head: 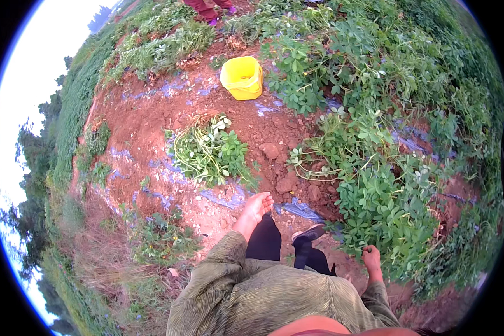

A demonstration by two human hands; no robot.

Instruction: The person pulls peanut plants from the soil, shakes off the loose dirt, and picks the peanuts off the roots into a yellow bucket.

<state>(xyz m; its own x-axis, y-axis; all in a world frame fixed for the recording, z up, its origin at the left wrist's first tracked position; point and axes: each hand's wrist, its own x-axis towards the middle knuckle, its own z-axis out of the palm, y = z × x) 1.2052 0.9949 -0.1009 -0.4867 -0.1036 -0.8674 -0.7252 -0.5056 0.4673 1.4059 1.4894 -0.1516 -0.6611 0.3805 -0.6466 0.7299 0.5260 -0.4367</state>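
Observation:
My left hand (257, 206) hangs over my leg at the middle of the view. It is empty, with its fingers slightly bent. Just beyond it, a pile of pulled peanut plants (210, 153) lies on reddish soil. My right hand (371, 257) is lower right, beside leafy peanut plants (374, 206) that are standing in the row. Its fingers are curled against the edge of the leaves; whether they pinch anything is too small to tell. Farther off, a yellow plastic bucket (242, 80) stands upright on the soil.
Torn bluish plastic mulch film (298, 209) lies along the ground, among soil clods (286, 184). More dense plants run along the right. Dry grass (96, 256) and a small leafy weed (164, 239) are at left. At the top, another person's legs (203, 8) show.

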